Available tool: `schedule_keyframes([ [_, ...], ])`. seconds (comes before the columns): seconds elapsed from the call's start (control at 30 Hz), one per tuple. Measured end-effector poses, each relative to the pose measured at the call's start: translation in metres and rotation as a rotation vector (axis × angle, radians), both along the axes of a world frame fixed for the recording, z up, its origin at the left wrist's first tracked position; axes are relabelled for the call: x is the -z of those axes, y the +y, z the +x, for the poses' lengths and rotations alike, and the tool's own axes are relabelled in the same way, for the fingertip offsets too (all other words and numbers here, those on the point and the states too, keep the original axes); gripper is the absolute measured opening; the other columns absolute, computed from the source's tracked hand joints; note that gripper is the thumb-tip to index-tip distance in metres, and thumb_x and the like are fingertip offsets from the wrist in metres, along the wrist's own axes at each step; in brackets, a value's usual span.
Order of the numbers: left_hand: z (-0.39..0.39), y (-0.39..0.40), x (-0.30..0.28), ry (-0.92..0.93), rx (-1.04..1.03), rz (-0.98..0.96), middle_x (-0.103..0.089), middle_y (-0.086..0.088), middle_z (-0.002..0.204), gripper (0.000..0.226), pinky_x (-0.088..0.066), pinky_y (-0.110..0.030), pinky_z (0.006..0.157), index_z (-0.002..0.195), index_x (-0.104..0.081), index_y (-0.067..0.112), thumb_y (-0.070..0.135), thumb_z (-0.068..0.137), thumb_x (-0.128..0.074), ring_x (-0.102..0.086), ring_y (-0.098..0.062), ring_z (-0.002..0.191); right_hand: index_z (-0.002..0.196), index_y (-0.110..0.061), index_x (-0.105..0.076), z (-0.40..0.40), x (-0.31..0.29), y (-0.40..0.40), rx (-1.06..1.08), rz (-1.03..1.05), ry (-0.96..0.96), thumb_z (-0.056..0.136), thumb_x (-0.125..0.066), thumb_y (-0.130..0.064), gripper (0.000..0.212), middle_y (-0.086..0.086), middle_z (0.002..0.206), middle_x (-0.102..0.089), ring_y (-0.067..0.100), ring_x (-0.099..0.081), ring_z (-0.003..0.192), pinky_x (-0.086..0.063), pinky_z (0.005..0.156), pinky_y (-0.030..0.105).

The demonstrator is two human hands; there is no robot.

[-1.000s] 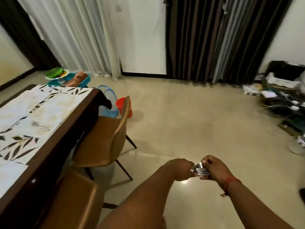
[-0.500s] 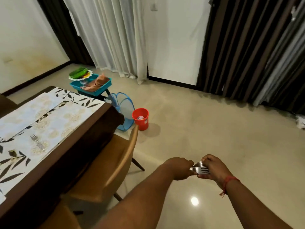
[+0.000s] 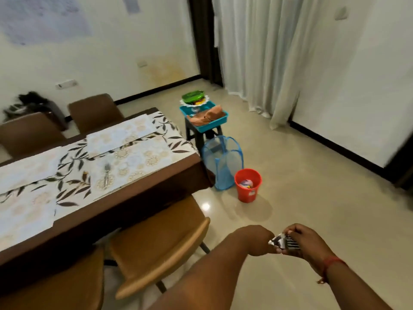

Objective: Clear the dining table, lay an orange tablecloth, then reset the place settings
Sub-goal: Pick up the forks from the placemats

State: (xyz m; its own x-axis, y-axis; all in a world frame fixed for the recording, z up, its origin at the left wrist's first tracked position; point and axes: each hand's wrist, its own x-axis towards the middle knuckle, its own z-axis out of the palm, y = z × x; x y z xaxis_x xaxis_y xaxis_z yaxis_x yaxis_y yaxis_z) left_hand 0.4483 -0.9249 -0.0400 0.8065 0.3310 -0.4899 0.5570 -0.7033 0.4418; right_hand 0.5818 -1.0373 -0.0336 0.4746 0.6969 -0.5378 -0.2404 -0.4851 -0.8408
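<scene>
Both my hands hold a bundle of silver forks point(image 3: 285, 241) over the floor, right of the table. My left hand point(image 3: 257, 241) grips the handle end in a fist, and my right hand point(image 3: 306, 240) closes over the tine end. The dining table point(image 3: 138, 193) stands at the left with a brown cloth, a leaf-print runner point(image 3: 73, 175) and pale placemats point(image 3: 134, 159). One fork point(image 3: 106, 174) lies on the nearest placemat. An orange-brown folded cloth point(image 3: 210, 115) lies in a blue tray point(image 3: 218, 125) on a dark stool beyond the table's end.
Tan chairs point(image 3: 161, 240) stand along the table's near and far sides. A blue mesh hamper point(image 3: 221, 162) and a red bucket point(image 3: 247, 185) sit on the floor by the table's end. A green dish point(image 3: 193, 97) rests behind the tray. White curtains hang at the right.
My view has swung left, so the table, stool, hamper and bucket now sit more central. Both hands keep the same hold on the forks.
</scene>
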Motion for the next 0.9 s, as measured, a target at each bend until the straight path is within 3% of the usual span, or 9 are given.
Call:
schedule_keyframes([
  [0.1, 0.014, 0.034, 0.0, -0.005, -0.124, -0.034, -0.067, -0.017, 0.103, 0.045, -0.039, -0.034, 0.071, 0.108, -0.066, 0.006, 0.049, 0.098, -0.055, -0.055, -0.029, 0.085, 0.096, 0.017, -0.054, 0.027, 0.001, 0.054, -0.117, 0.009, -0.023, 0.098, -0.046, 0.006, 0.014, 0.039, 0.105, -0.061, 0.054, -0.063, 0.098, -0.056, 0.083, 0.059],
  [0.27, 0.023, 0.121, 0.005, -0.025, -0.325, -0.069, -0.059, -0.008, 0.084, 0.043, -0.041, -0.034, 0.07, 0.099, -0.067, 0.007, 0.048, 0.097, -0.057, -0.055, -0.028, 0.079, 0.094, 0.015, -0.055, 0.051, 0.017, 0.163, -0.292, 0.042, -0.032, 0.099, -0.049, 0.004, 0.013, 0.035, 0.102, -0.064, 0.046, -0.068, 0.091, -0.057, 0.082, 0.057],
  [0.4, 0.022, 0.198, 0.009, -0.032, -0.503, -0.167, -0.057, -0.005, 0.068, 0.034, -0.04, -0.028, 0.056, 0.083, -0.061, 0.013, 0.044, 0.097, -0.059, -0.053, -0.022, 0.059, 0.098, 0.002, -0.065, 0.057, 0.026, 0.253, -0.442, 0.054, -0.105, 0.093, -0.054, 0.009, 0.014, 0.022, 0.1, -0.07, 0.026, -0.072, 0.081, -0.059, 0.062, 0.033],
  [0.47, 0.022, 0.24, 0.005, 0.001, -0.568, -0.213, -0.061, -0.007, 0.068, 0.036, -0.039, -0.024, 0.049, 0.087, -0.065, 0.009, 0.043, 0.097, -0.059, -0.052, -0.016, 0.053, 0.099, -0.004, -0.067, 0.056, 0.021, 0.296, -0.497, 0.062, -0.126, 0.089, -0.056, 0.012, 0.022, 0.019, 0.101, -0.07, 0.029, -0.071, 0.088, -0.06, 0.069, 0.038],
  [0.53, 0.02, 0.28, -0.001, -0.04, -0.633, -0.214, -0.062, -0.004, 0.07, 0.036, -0.04, -0.025, 0.05, 0.083, -0.065, 0.014, 0.046, 0.096, -0.06, -0.052, -0.014, 0.054, 0.099, -0.011, -0.068, 0.058, 0.012, 0.343, -0.554, 0.078, -0.176, 0.086, -0.059, 0.012, 0.028, 0.014, 0.099, -0.072, 0.025, -0.071, 0.089, -0.059, 0.073, 0.037],
  [0.63, 0.008, 0.319, 0.003, -0.095, -0.736, -0.25, -0.063, -0.002, 0.075, 0.033, -0.044, -0.027, 0.056, 0.083, -0.065, 0.017, 0.047, 0.095, -0.06, -0.055, -0.018, 0.062, 0.098, -0.011, -0.067, 0.051, 0.008, 0.4, -0.611, 0.063, -0.194, 0.084, -0.059, 0.015, 0.03, 0.006, 0.091, -0.072, 0.006, -0.071, 0.075, -0.053, 0.058, 0.016],
  [0.7, -0.004, 0.344, 0.01, -0.084, -0.778, -0.242, -0.068, -0.007, 0.086, 0.035, -0.048, -0.033, 0.067, 0.095, -0.07, 0.013, 0.047, 0.096, -0.059, -0.06, -0.023, 0.073, 0.103, -0.008, -0.066, 0.043, 0.016, 0.435, -0.704, 0.044, -0.157, 0.086, -0.058, 0.015, 0.029, 0.011, 0.094, -0.073, 0.014, -0.073, 0.083, -0.057, 0.064, 0.023],
  [0.8, -0.024, 0.382, 0.021, -0.084, -0.912, -0.23, -0.069, -0.007, 0.09, 0.033, -0.048, -0.035, 0.075, 0.094, -0.07, 0.02, 0.05, 0.094, -0.058, -0.062, -0.025, 0.081, 0.107, -0.003, -0.063, 0.026, 0.027, 0.502, -0.838, 0.052, -0.126, 0.09, -0.052, 0.016, 0.027, 0.021, 0.105, -0.069, 0.037, -0.068, 0.099, -0.057, 0.087, 0.047],
  [0.9, -0.049, 0.41, 0.021, -0.095, -1.096, -0.254, -0.064, -0.001, 0.088, 0.034, -0.044, -0.033, 0.071, 0.097, -0.067, 0.022, 0.053, 0.092, -0.057, -0.06, -0.022, 0.081, 0.103, -0.005, -0.064, -0.002, 0.04, 0.565, -0.967, 0.053, -0.092, 0.09, -0.053, 0.017, 0.028, 0.019, 0.104, -0.067, 0.032, -0.068, 0.093, -0.062, 0.07, 0.035],
])
